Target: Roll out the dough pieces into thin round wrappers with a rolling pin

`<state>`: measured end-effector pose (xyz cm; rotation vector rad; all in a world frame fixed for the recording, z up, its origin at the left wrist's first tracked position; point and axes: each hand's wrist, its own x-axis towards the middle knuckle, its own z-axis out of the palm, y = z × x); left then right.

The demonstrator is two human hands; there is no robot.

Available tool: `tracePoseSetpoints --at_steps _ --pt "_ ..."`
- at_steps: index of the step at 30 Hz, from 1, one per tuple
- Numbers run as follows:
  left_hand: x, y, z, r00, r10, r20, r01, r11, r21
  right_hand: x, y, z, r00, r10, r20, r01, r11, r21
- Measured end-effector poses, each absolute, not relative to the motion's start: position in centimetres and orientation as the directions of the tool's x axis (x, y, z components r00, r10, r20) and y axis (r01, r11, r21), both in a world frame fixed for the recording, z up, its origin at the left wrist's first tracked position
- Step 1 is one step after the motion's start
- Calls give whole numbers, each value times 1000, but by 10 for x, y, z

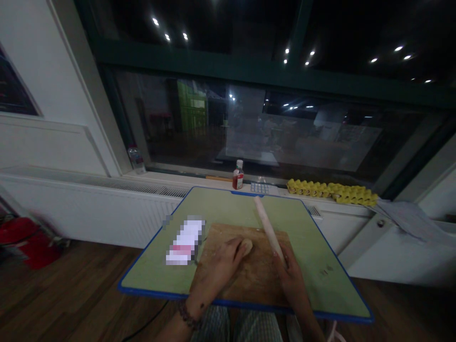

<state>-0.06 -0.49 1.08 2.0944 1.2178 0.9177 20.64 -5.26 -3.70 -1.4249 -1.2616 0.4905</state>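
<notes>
Bracelet nearest—left grip pinches dough at its tips, right grip clasps rolling pin low.

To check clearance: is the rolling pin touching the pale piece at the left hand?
Apart. The head view shows wooden board between the pale piece and the rolling pin, held in the right hand.
</notes>
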Motion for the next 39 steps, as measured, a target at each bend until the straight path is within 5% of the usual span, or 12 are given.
tracePoseSetpoints --at_steps 5,12,18,27,39 --pt "14 0 2 203 968 151 83 -171 982 207 -52 -40 350 873 340 402 188 -896" --pt "30 -6 -7 238 971 4 -256 59 965 206 -54 -37 328 881 341 415 190 -890" --pt "32 -11 -3 215 962 168 37 -180 983 206 -54 -38 342 884 320 403 170 -900" --pt "0 -8 4 198 932 304 580 -361 730 204 -56 -31 335 889 313 408 162 -898" --pt "-15 -13 6 383 878 285 617 -473 629 205 -54 -36 324 878 352 437 192 -879"
